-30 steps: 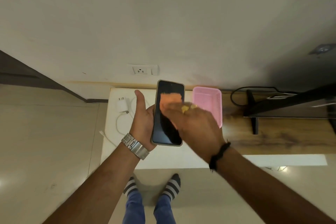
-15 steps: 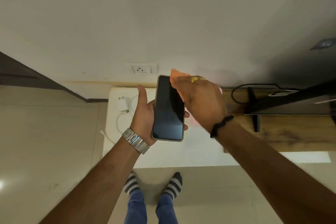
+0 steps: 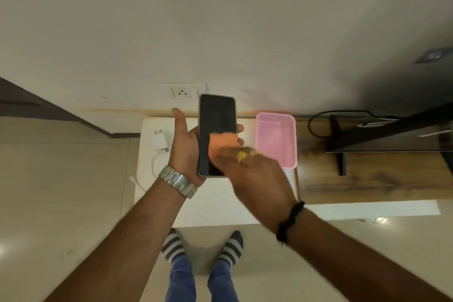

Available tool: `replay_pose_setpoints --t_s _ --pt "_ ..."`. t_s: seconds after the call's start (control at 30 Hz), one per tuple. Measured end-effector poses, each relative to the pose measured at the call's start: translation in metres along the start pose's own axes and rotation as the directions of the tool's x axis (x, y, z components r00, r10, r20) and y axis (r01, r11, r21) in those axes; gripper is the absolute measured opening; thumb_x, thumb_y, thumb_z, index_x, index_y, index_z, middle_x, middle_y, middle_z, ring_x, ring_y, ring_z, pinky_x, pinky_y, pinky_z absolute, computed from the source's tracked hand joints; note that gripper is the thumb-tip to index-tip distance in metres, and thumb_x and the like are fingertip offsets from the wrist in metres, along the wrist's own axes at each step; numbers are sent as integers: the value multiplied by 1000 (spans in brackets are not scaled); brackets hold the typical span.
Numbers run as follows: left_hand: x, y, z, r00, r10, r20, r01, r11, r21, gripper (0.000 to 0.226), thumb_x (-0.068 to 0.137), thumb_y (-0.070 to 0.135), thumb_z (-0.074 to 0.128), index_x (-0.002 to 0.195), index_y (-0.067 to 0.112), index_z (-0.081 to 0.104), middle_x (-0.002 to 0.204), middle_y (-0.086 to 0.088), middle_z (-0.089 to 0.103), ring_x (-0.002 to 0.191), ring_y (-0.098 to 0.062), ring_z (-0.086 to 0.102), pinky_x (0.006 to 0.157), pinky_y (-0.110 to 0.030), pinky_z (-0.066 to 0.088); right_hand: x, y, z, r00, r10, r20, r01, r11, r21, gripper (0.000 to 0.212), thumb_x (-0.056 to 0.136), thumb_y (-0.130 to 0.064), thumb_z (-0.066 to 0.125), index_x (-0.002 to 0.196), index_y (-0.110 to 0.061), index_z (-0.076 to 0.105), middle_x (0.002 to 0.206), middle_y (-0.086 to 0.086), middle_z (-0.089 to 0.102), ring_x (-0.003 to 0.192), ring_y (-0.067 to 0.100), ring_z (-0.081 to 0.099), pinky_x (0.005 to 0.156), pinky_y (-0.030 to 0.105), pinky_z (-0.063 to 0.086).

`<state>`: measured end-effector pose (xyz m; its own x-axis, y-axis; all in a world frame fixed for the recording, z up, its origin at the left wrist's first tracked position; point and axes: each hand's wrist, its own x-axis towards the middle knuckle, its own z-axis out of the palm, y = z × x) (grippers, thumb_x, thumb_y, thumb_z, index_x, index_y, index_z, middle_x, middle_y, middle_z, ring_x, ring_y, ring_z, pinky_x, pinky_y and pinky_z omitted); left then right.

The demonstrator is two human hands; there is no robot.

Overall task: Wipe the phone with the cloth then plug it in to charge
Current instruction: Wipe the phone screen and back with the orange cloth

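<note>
A phone [image 3: 215,115] with a dark screen and a pale case is held upright, screen toward me, in my left hand [image 3: 185,147], which wears a metal watch. My right hand [image 3: 255,176] presses an orange cloth [image 3: 221,142] against the lower half of the screen; the hand is blurred and wears a gold ring and a black wristband. A white charger plug [image 3: 160,140] with its white cable [image 3: 154,167] lies on the white table [image 3: 215,203] to the left. A wall socket [image 3: 183,92] sits above the table.
A pink plastic basket [image 3: 275,138] stands on the table's right side. Beyond it is a wooden surface [image 3: 367,179] with a dark monitor stand [image 3: 340,154] and a black cable. My feet in striped socks stand on the tiled floor below the table.
My right hand with the cloth went up to the phone's top edge, then came back down onto the lower half of the screen. The left hand kept the phone nearly still.
</note>
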<state>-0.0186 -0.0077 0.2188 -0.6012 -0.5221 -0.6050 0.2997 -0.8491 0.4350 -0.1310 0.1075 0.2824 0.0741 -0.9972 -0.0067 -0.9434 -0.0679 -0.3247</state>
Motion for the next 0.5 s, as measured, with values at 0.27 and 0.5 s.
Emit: replay_pose_setpoints --t_s 0.27,0.5 --pt "-2 7 -6 998 15 62 -13 999 -32 114 80 95 8 137 15 67 135 -26 66 109 -46 70 90 -65 56 -19 24 -3 993 -66 -100 60 996 -66 58 55 -5 96 109 -5 76 96 7 78 77 25 77 74 35 60" --pt "-3 -3 4 996 -19 88 23 999 -44 118 80 95 7 134 8 68 129 -26 69 99 -42 73 82 -56 61 -17 -4 8 977 -211 10 209 973 95 43 80 -7 79 122 -5 71 117 12 74 100 29 74 88 37 60"
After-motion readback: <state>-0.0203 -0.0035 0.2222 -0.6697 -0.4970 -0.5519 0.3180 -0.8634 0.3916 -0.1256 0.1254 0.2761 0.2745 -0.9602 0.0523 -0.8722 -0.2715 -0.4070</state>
